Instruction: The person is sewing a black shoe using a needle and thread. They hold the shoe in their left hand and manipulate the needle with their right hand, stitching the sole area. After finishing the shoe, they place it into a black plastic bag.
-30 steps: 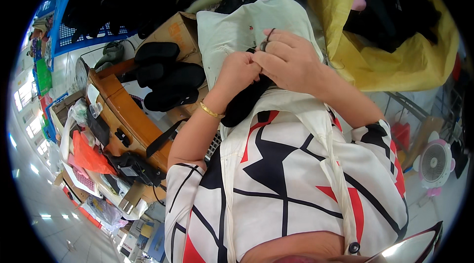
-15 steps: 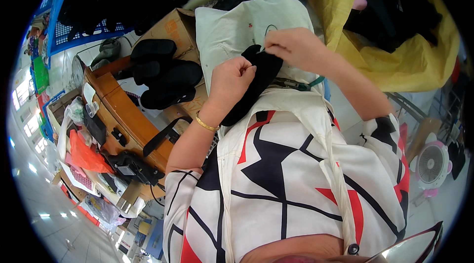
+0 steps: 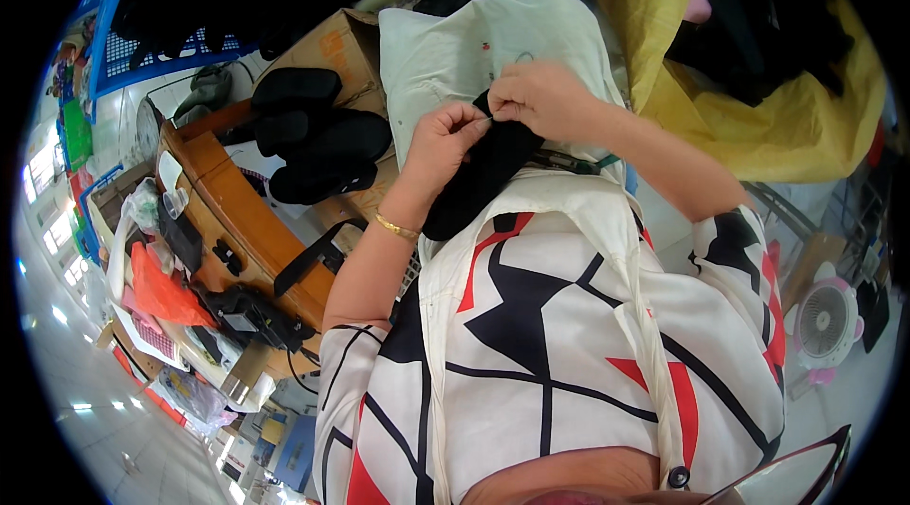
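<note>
A black, soft slipper-shaped piece [image 3: 482, 175] lies slanted across my lap, over a pale cloth [image 3: 436, 55]. My left hand [image 3: 438, 146] is closed at its upper edge, thumb and forefinger pinched together. Close beside it, my right hand [image 3: 545, 102] pinches at the same edge, the fingertips of both hands nearly touching. A thin dark loop [image 3: 524, 56], like thread or wire, shows just beyond my right hand. Whether a needle is between the right fingers is hidden. A metal tool with a green handle [image 3: 564, 162] lies under my right wrist.
Several black slippers [image 3: 327, 140] are stacked by a cardboard box [image 3: 346, 45] on the left. A cluttered wooden table [image 3: 227, 220] stands beyond. At the right are a yellow sack [image 3: 796, 149] with black items and a small fan [image 3: 827, 320].
My right hand has come down and in toward my left, and the fingertips now meet at the black piece's edge. The loop beyond my right hand shows less.
</note>
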Demonstrator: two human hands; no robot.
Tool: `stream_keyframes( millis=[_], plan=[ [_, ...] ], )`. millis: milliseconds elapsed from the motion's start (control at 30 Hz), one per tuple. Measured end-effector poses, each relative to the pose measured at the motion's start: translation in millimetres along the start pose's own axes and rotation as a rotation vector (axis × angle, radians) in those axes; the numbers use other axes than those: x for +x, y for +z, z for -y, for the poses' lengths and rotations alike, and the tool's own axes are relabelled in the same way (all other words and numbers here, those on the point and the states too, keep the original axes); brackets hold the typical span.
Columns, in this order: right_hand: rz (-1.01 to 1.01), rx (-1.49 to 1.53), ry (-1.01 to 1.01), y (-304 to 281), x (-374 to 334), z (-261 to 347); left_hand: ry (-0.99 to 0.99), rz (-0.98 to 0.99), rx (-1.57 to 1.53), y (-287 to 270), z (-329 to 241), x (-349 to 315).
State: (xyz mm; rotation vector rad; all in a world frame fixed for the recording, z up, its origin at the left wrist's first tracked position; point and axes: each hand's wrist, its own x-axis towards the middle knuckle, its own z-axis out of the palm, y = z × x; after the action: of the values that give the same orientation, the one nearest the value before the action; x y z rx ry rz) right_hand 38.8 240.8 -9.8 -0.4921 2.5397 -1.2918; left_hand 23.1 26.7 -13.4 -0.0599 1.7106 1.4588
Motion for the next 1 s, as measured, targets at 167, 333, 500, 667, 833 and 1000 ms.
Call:
stream_keyframes(
  millis=[167,333,500,667,833,1000],
  plan=[
    [-0.052,0.168,-0.011,13,-2,-2,-0.050,-0.016,-0.100,5,5,-1],
    [-0.092,1.160,0.406,-16,0,-21,-0.111,-0.014,-0.248,-2,10,-10],
    [-0.641,1.752,0.362,-86,-26,-120,-0.139,0.023,-0.396,-8,16,-17],
    [-1.561,1.366,0.423,-151,-64,-186,-0.138,0.049,-0.427,-8,20,-18],
    [-1.675,0.760,0.421,-153,-100,-199,-0.131,0.057,-0.438,-11,24,-18],
    [-1.638,0.659,0.418,-145,-115,-202,0.083,-0.070,-0.262,-7,19,-14]
  ],
)
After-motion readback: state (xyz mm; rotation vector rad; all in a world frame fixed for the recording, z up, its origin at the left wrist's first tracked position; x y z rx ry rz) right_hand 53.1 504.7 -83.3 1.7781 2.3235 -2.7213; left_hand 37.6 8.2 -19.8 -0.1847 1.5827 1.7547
